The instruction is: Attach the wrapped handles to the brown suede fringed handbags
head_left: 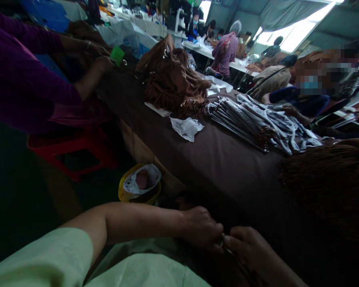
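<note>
Low at the table's near edge, my left hand point(201, 228) is closed, its fingers wrapped round a small metal fitting point(222, 238). My right hand point(249, 244) meets it there, pinching the thin strap point(237, 259) that runs from the fitting down toward my lap. Dim light hides the strap's far end and the fitting's exact kind. Beyond my hands, a bundle of strips partly wrapped in white paper point(242, 119) lies on the brown-covered table point(221, 159). A heap of brown fringed material point(332, 187) is on my right.
Brown fringed bags point(176, 79) are piled farther along the table, with white paper point(187, 128) before them. Left of the table stand a yellow bin point(124, 191) with a white liner and a red stool point(68, 145). A co-worker in a purple sleeve point(38, 75) sits there; other people work behind.
</note>
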A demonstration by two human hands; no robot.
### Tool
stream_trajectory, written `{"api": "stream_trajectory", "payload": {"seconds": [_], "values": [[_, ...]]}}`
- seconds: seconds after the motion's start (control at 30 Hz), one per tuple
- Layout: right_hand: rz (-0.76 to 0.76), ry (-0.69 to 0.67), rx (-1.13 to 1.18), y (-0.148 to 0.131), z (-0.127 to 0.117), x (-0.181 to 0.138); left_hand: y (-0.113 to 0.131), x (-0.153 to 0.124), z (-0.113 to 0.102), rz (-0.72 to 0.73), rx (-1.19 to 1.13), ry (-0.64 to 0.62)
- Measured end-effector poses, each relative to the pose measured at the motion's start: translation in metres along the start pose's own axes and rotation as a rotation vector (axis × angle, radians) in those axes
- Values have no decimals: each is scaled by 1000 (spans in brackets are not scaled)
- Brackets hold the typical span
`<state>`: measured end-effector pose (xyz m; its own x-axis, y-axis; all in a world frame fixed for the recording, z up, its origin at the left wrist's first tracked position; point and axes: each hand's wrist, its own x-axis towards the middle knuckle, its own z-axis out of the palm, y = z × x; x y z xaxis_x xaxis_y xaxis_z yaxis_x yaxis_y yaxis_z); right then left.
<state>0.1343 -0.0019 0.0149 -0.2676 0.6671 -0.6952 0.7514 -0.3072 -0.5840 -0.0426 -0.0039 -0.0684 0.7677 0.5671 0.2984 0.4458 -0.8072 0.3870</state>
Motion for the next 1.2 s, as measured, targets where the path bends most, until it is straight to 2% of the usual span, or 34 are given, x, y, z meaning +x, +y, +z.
{"api": "stream_trajectory", "payload": {"seconds": [0.07, 0.13, 0.23, 0.3, 0.37, 0.47, 0.53, 0.6, 0.67, 0.73, 0.8, 0.87, 0.97, 1.1, 1.2], "values": [[-89, 81, -255, -9, -2, -7, 3, 0, 2, 31, 17, -3], [-157, -9, -274, -9, -8, -9, 5, 1, 4, 81, 3, 36], [-177, -287, 81, 10, -16, 2, 3, 2, 4, 118, -19, 121], [-150, -323, 295, 25, -15, 12, 0, 1, 4, 118, -13, 140], [-64, -263, 360, 32, -6, 20, -2, -1, 6, 86, 14, 90], [84, -85, 152, 21, 8, 18, -2, -3, 10, 10, 65, -11], [37, 54, -113, 9, 9, 11, 0, -2, 11, 8, 74, -24], [-98, 102, -291, 2, 2, 3, 3, 1, 10, 35, 59, -9], [-185, -38, -217, 4, -9, 0, 6, 4, 7, 75, 18, 17], [-194, -262, 57, 14, -17, 2, 6, 6, 4, 125, -35, 65], [-189, -351, 306, 25, -17, 7, 4, 6, 2, 158, -78, 109], [-180, -284, 440, 30, -12, 12, 0, 5, -1, 127, -99, 111], [-152, -125, 538, 26, -4, 15, -4, 2, -10, -50, -147, 109], [-89, 11, 613, 19, -1, 15, -2, 0, -24, -289, -264, 197], [-106, 111, 608, 18, 3, 14, 2, -2, -28, -358, -292, 234]]}}
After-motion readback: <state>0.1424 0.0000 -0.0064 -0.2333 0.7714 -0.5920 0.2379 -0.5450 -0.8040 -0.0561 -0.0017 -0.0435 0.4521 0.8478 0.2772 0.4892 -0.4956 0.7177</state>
